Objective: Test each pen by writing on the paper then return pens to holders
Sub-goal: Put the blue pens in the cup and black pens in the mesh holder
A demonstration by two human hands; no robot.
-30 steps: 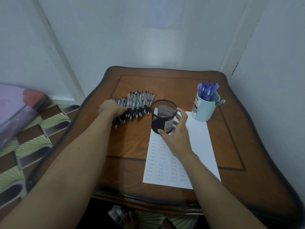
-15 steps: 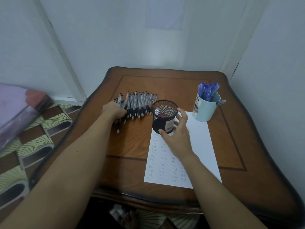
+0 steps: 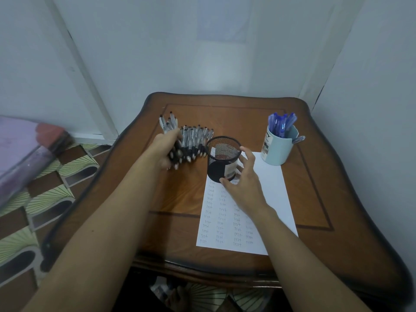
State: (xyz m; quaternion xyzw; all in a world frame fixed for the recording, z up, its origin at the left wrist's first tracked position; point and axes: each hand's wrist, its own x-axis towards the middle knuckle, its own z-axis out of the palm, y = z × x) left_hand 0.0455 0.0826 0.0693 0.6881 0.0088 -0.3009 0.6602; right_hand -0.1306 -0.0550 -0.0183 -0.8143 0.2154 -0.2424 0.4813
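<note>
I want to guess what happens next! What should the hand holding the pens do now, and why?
Probably carry the bunch over and drop it into the mesh holder. The left hand grips a bunch of black pens, the right hand holds the holder steady, no pens stick out of it, and the paper shows rows of test words.

The wooden table [image 3: 315,199] wears a smooth, glossy varnish, dark at its rim. The sheet of paper [image 3: 270,199] is matt white. The pen holder [image 3: 221,162] is black metal mesh, the cup [image 3: 278,150] smooth and pale blue, the loose pens [image 3: 198,137] clear glossy plastic with dark grips.
</note>
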